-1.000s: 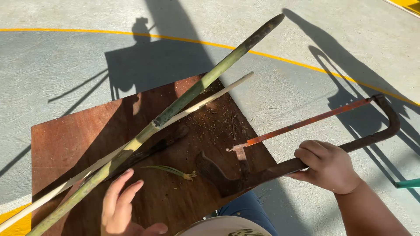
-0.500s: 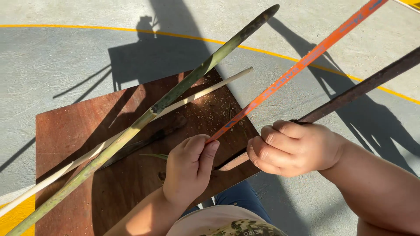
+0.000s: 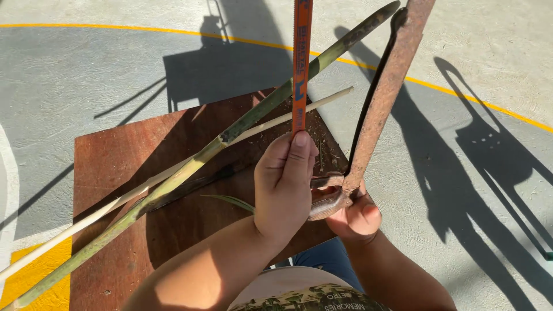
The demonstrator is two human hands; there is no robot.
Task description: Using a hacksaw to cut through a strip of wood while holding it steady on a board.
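I hold a rusty hacksaw frame [image 3: 385, 86] upright in front of me. My right hand [image 3: 354, 214] grips its lower end near the handle. My left hand [image 3: 285, 181] pinches the lower end of the orange saw blade [image 3: 302, 63], thumb pressed on it. The blade rises to the top edge of the view. Below lies a long green bamboo stalk [image 3: 230, 133] and a thin pale stick [image 3: 173, 173], both resting diagonally across a brown wooden board [image 3: 115, 167].
The board lies on a grey concrete floor [image 3: 69, 80] with a curved yellow line [image 3: 115, 27] and a yellow patch [image 3: 34, 276] at lower left. Sawdust and a thin green leaf strip [image 3: 230, 201] lie on the board. Shadows of chairs fall on the floor.
The saw has swung up from lying near the board to upright. My left hand rose from the board to take the blade's lower end; my right hand shifted in toward my body.
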